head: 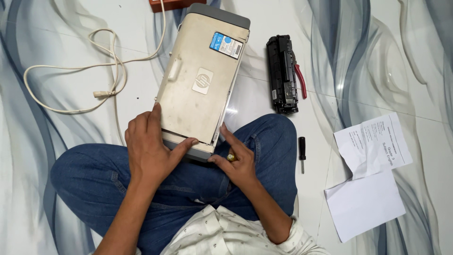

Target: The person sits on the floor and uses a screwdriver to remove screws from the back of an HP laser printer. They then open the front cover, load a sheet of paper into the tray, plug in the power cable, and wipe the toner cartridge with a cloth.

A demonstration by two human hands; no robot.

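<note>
Fingers of the left hand lay spread flat on the beige plastic printer (boxy, smooth); right hand fingers, loosely spread, touched its near corner.

a single view is given, taken from a camera worn on the head and aimed steeply down at the lap and the glossy white floor with blue-grey swirls. the scene is seen from close range, at arm's length. the frame is filled at the bottom by crossed legs in blue jeans, while the floor is shown across the upper part. no second view is offered.
</note>
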